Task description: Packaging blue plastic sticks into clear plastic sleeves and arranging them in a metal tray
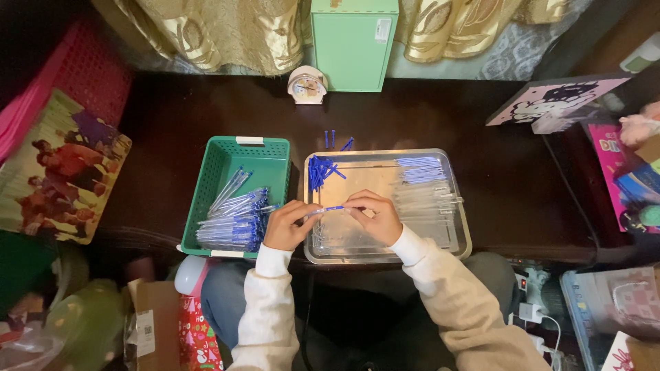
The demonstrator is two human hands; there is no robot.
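My left hand [289, 225] and my right hand [373, 215] meet over the near left part of a metal tray [459, 237]. Together they hold one blue pen [328, 209] level between them, the left hand on its clear barrel end, the right hand on the blue end. In the tray lie a heap of blue pen caps [319, 170] at the far left, blue refills [419, 170] at the far right and clear pen barrels [425, 199] below them. A green plastic basket [227, 154] to the left holds several finished blue pens [234, 218].
The dark wooden table [165, 124] carries a small round clock [306, 86], a green box [353, 45] behind it and a few loose blue caps [337, 141] beyond the tray. Picture books and toys [619, 165] crowd the right; a printed bag [62, 172] lies left.
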